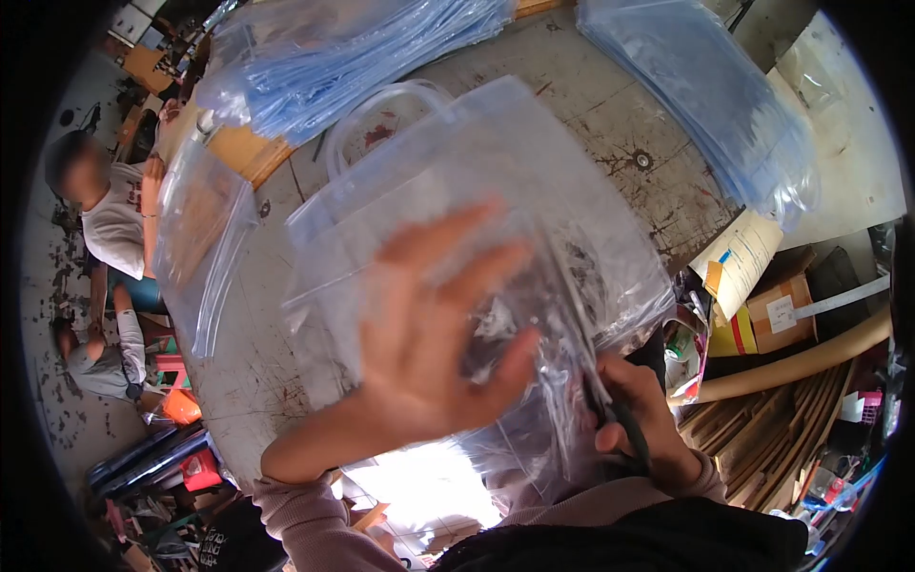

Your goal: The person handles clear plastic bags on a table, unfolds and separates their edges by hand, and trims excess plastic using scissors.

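A clear plastic bag (457, 181) with a loop handle lies on the worn grey table, its near part hanging crumpled over the edge toward my body. Above the bag is my left hand (429, 324), smeared by motion, with its fingers stretched apart and nothing visible in them. At the near right edge of the bag, my right hand (648, 405) is closed around the dark handles of a pair of scissors (629, 434). The long blades point away from me along the plastic; how far apart they are is hard to make out.
Stacks of bluish clear bags lie at the far side (372, 71) and far right (696, 95). Another clear bag (205, 238) rests on the left. Two people sit at the left. Cardboard boxes (782, 310) and stacked brown sheets (782, 439) stand below the table's right edge.
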`<action>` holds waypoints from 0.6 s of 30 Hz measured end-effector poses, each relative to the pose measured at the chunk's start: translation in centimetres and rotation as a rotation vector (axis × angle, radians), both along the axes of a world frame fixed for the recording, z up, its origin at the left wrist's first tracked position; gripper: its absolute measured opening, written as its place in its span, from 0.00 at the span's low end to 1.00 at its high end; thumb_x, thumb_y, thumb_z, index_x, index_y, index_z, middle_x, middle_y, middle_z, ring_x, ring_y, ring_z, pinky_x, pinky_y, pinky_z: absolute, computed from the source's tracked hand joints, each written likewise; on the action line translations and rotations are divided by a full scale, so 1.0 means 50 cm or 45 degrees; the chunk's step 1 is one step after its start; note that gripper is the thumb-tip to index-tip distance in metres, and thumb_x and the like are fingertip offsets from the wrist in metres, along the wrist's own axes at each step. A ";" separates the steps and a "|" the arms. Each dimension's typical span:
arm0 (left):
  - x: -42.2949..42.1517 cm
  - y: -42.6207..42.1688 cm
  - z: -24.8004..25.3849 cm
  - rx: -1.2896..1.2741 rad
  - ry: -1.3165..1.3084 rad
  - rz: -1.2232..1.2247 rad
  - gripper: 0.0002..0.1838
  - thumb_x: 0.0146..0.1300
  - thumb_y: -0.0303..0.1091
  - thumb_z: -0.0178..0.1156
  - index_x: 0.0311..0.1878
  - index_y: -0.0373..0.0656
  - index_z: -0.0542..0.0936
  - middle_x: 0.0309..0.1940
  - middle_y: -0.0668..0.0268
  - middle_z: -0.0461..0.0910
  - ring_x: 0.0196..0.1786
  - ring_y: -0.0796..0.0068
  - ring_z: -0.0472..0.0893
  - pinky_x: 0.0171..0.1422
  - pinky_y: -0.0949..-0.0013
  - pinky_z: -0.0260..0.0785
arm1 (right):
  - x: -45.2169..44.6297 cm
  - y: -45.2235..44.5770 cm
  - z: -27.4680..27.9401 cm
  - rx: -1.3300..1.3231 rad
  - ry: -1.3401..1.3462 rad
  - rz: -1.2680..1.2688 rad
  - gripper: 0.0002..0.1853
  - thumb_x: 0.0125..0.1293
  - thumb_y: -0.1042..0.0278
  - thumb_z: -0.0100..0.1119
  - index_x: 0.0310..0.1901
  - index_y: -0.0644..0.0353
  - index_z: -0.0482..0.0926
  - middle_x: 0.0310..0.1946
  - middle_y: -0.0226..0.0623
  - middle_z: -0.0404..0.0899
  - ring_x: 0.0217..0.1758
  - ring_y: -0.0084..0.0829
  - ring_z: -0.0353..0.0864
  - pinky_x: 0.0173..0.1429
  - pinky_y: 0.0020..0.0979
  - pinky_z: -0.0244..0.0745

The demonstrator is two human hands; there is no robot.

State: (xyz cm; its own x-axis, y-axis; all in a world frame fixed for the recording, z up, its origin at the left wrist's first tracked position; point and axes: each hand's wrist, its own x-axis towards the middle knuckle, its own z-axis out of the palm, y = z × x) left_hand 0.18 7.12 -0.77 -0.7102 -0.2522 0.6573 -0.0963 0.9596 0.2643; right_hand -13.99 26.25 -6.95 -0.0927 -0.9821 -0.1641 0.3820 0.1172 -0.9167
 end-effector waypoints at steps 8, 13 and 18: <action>0.016 -0.082 0.067 0.580 -0.361 -0.190 0.20 0.42 0.29 0.74 0.40 0.41 0.78 0.36 0.63 0.81 0.34 0.74 0.82 0.37 0.69 0.71 | 0.013 -0.010 0.021 -0.083 -0.235 0.137 0.35 0.44 0.46 0.75 0.44 0.66 0.72 0.21 0.25 0.69 0.23 0.15 0.66 0.27 0.18 0.59; 0.009 -0.057 0.061 1.037 -0.436 -0.105 0.08 0.46 0.29 0.70 0.28 0.41 0.80 0.19 0.72 0.76 0.23 0.81 0.72 0.31 0.73 0.60 | 0.006 0.002 0.018 -0.042 -0.146 -0.047 0.36 0.46 0.41 0.72 0.45 0.65 0.71 0.23 0.27 0.69 0.27 0.15 0.66 0.31 0.18 0.59; 0.004 -0.078 0.045 0.772 -0.483 -0.242 0.07 0.48 0.30 0.70 0.27 0.40 0.81 0.19 0.71 0.75 0.23 0.78 0.74 0.30 0.74 0.63 | 0.016 0.004 0.017 0.065 -0.070 -0.035 0.35 0.48 0.41 0.71 0.46 0.64 0.70 0.25 0.27 0.69 0.29 0.15 0.67 0.33 0.19 0.59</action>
State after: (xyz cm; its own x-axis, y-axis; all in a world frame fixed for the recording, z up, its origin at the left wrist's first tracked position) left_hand 0.40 3.22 1.48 -0.9283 -0.3434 0.1424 -0.1332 0.6649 0.7350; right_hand -13.20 26.44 -6.07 -0.1091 -0.9694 -0.2199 0.4357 0.1522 -0.8871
